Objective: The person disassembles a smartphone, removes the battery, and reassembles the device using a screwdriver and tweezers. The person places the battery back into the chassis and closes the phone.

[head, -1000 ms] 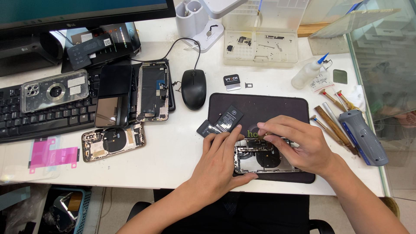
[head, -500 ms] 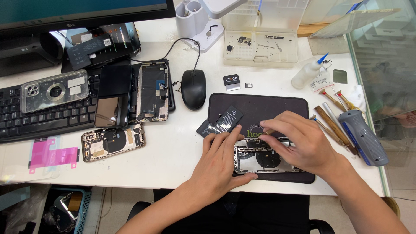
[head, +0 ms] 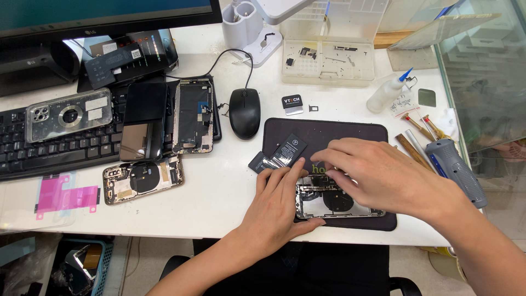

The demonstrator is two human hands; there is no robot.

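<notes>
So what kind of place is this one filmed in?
Most likely a phone repair bench: an opened phone lies on a black mat under both hands, more stripped phones lie by the keyboard, and screwdrivers lie at the right.

Your left hand (head: 276,211) grips the left end of the opened phone (head: 334,201) lying on the black mat (head: 329,131), thumb under its near edge. Your right hand (head: 383,175) lies over the phone's top, fingertips pressing into its insides. A small black battery (head: 279,154) rests at the mat's left edge. Left of the mat on the white bench (head: 219,186) sits a black mouse (head: 244,112); right of the mat lie screwdrivers (head: 419,129) and a grey-handled tool (head: 456,171).
</notes>
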